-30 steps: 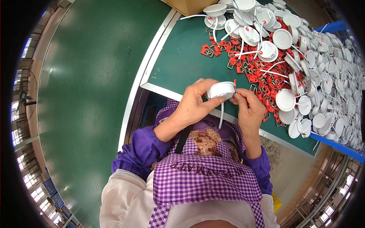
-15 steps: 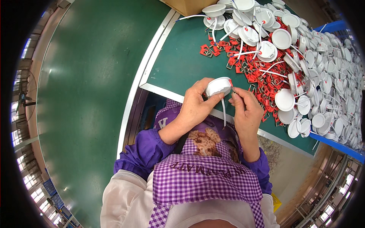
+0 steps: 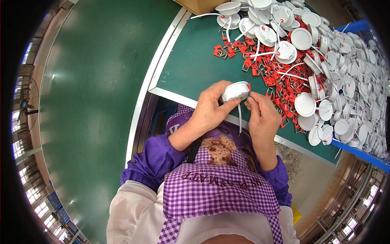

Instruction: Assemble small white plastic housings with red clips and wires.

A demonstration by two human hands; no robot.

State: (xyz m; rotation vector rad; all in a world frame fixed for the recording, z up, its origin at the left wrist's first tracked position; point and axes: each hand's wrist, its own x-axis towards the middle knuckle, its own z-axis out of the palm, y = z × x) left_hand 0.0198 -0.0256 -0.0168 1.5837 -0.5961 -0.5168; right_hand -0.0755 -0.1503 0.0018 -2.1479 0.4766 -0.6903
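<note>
A round white downlight [image 3: 235, 92] is held tilted on edge by my left hand [image 3: 210, 109], thumb in front and fingers behind. Its white cable [image 3: 239, 116] hangs down between my hands. At the lamp's right edge my right hand [image 3: 264, 116] pinches a small red clip [image 3: 249, 87] with a metal part, thumb against forefinger. The clip touches the lamp's side; whether it is seated there I cannot tell. Just beyond my right hand lies a heap of red clips [image 3: 280, 95] with metal wire loops.
Many white downlights [image 3: 353, 85] pile up on the right, some over the clips, others in a blue crate [image 3: 361, 156]. A cardboard box [image 3: 203, 5] stands at the far edge of the green tabletop [image 3: 195, 57]. Left of a metal rail [image 3: 156, 61] runs another long green surface [image 3: 97, 89].
The lamp has shifted slightly to the right and turned a little. My right fingers have moved up closer against its edge, still pinching the red clip.
</note>
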